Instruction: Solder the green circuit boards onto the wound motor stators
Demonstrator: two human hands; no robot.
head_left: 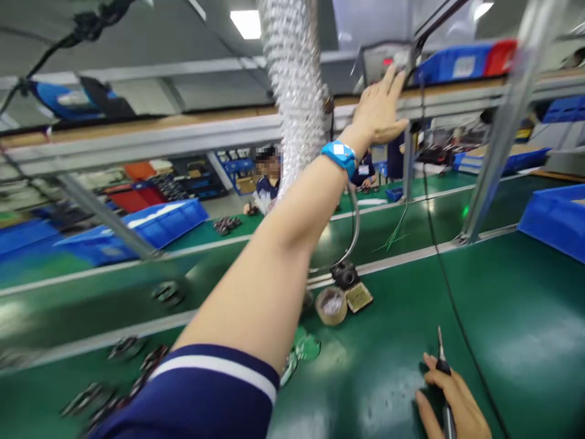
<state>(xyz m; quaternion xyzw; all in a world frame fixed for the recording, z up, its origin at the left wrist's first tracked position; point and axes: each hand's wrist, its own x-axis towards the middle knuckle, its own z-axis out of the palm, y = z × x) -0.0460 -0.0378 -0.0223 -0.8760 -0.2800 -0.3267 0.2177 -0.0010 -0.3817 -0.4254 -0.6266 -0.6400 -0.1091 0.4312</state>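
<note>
Green matting covering the tabletop [503, 317], running wide across the lower field of view, with white stripes marking the conveyor lanes beyond. Silver ribbed duct [295, 91] hanging down from above at centre, just behind the raised forearm. Aluminium shelf rail [183, 137] crossing the upper view, carrying blue bins [457, 61]. Blue tray [555, 222] sitting at the right edge of the tabletop; another blue tray [155, 222] lying at left on the far lane.

Reaching up and forward: left hand [381, 110], open with fingers spread, fingertips touching or just short of a grey control box [388, 61] with a red light on the shelf rail; contact not determinable. Blue wrist strap [340, 155] wrapping the left wrist, with a coiled cord dropping from it.

Resting low on the tabletop at lower right: right hand [452, 402], closed around a soldering iron [443, 378], tip pointing up and away, black cable trailing off toward the shelf.

Standing near centre, well apart from both hands: iron stand [345, 274], tape roll [333, 305] and sponge pad [359, 297] just beside it. Small dark parts [137, 360] lying blurred at lower left.
</note>
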